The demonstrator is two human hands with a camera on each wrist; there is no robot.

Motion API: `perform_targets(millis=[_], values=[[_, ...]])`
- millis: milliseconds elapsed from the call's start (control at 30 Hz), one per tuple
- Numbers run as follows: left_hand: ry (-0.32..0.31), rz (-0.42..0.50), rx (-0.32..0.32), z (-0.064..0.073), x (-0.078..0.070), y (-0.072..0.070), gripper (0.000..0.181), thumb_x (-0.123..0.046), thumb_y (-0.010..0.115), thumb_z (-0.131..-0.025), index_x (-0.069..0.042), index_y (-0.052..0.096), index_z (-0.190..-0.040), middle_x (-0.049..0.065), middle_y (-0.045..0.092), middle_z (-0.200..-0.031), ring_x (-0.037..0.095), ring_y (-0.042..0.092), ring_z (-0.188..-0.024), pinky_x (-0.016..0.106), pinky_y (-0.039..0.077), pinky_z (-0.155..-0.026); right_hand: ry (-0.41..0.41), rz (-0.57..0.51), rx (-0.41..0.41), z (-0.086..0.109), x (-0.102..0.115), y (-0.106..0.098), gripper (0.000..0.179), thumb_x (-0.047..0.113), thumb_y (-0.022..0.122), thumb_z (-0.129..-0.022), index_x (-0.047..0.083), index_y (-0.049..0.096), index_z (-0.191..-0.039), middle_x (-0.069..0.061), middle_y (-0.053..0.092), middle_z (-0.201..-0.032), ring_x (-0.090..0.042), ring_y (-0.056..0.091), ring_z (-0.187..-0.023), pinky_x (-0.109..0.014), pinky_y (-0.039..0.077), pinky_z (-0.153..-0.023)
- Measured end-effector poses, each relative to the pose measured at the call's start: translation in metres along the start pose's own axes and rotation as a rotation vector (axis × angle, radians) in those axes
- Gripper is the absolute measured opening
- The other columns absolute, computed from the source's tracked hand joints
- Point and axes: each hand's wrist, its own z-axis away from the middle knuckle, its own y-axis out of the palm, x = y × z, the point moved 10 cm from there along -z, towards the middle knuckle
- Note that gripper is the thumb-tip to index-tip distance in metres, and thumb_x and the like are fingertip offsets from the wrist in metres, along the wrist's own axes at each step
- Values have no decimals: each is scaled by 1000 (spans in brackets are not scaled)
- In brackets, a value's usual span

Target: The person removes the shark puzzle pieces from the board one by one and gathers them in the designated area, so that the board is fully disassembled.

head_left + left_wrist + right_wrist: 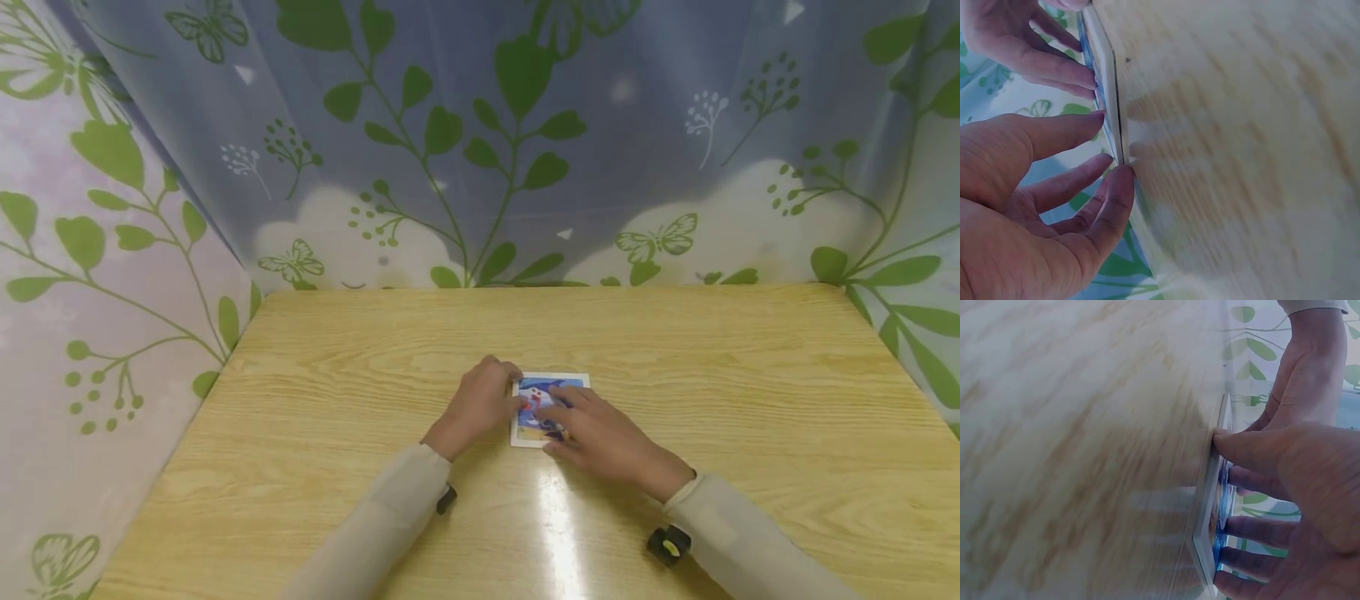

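A small picture board (551, 381) with a white border and a blue sea scene lies flat on the wooden table (337, 350). At its left edge my left hand (480, 404) holds it, the thumb on the face and other fingertips at the far left corner. My right hand (607, 433) rests across the right part, its fairly straight fingers spread on the picture. The right thumb touches the near edge, as the right wrist view shows. Along the board's side (1110, 81) runs a thin dark line. Both hands cover part of the picture.
A patterned curtain (465, 167) with leaves and butterflies hangs behind the table, and similar cloth (112, 275) hangs at the left. Each wrist bears a small black device (669, 546). Light glares off the tabletop near the board.
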Motion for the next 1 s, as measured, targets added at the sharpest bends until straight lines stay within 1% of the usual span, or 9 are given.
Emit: perform_targets(millis=[133,233,367,500,600,800,900,1000], values=[[11,-11,-10,-1,-1,1,35,-14,78,-89,3,70,-119,16,67,-112,28,62,-101,42,53,-90,13,16,9,1,-1,1,42,22,77,-91,4,67,-127,-28,54,-139,-44,50,-130,-57,44,-105],[7,-15,-13,-1,-1,1,35,-14,79,-89,3,70,-118,16,66,-112,27,62,-101,42,53,-90,14,23,11,2,-2,1,42,23,77,-92,4,67,-128,-28,53,-140,-44,50,-130,-57,43,-106],[-20,-10,1,-1,0,2,38,-16,79,-89,4,69,-121,17,65,-114,27,61,-103,43,53,-92,16,21,14,2,-2,1,42,23,76,-92,4,67,-128,-28,52,-141,-45,49,-131,-58,42,-106],[-33,-7,-1,-2,0,2,41,-17,80,-88,4,69,-121,18,65,-114,28,60,-105,43,52,-94,16,15,16,2,-2,1,42,23,75,-93,4,67,-129,-29,52,-142,-46,48,-132,-59,41,-107],[-40,9,-2,-2,0,3,40,-16,81,-88,5,70,-120,18,65,-114,27,60,-105,42,52,-93,14,14,12,2,-2,1,42,23,76,-93,4,67,-129,-29,52,-141,-46,48,-132,-59,40,-107],[-73,75,-9,-6,3,3,39,-16,82,-86,6,70,-116,15,66,-109,26,61,-99,40,53,-88,15,9,9,1,-2,1,41,23,76,-92,3,68,-127,-29,53,-140,-46,49,-131,-58,41,-108],[-78,91,-19,-8,6,2,38,-16,84,-85,5,71,-113,14,67,-107,25,63,-99,40,54,-88,14,9,8,1,-3,2,41,23,77,-92,3,68,-126,-29,54,-139,-45,49,-131,-58,41,-108],[-81,103,-29,-9,7,1,37,-16,85,-83,4,71,-111,11,68,-103,23,62,-94,38,53,-85,12,10,7,0,-3,2,40,23,77,-92,3,68,-126,-29,55,-139,-45,50,-131,-57,41,-108]])
